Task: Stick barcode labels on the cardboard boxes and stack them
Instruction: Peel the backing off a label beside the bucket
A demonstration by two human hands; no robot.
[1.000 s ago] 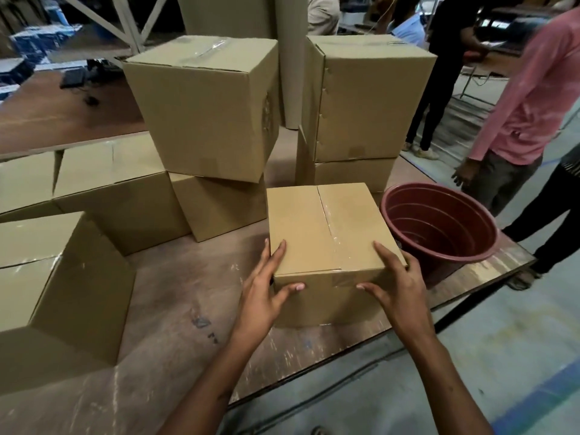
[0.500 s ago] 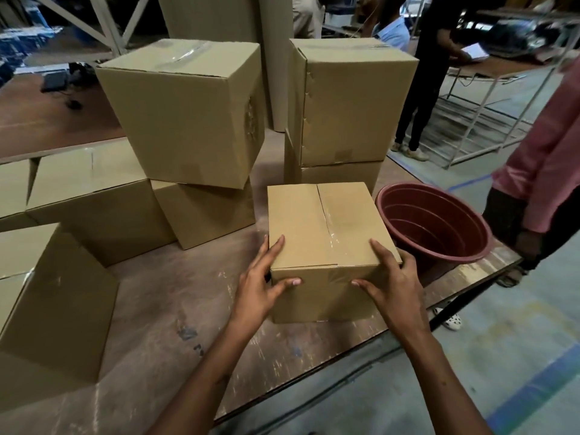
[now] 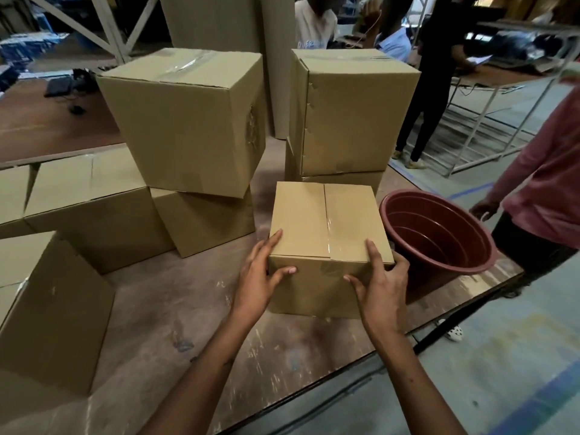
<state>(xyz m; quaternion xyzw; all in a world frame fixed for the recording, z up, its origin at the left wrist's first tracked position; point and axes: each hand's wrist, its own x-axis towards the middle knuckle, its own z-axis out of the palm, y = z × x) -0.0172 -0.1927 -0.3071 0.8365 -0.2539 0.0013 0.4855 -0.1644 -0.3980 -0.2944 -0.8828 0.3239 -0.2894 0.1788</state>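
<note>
Both hands on the small box

We've got our left hand [image 3: 255, 279] and right hand [image 3: 381, 285] clamped round the taped cardboard box [image 3: 326, 230], fingers spread, beside the red tub [image 3: 439, 246].

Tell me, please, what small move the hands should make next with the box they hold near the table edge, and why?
Probably lift the small box straight up. The left hand and right hand already grip its near corners, its top seam is taped, and it rests on the table beside the red tub. No barcode label shows on its visible faces, so turning it to check could come first.
</note>
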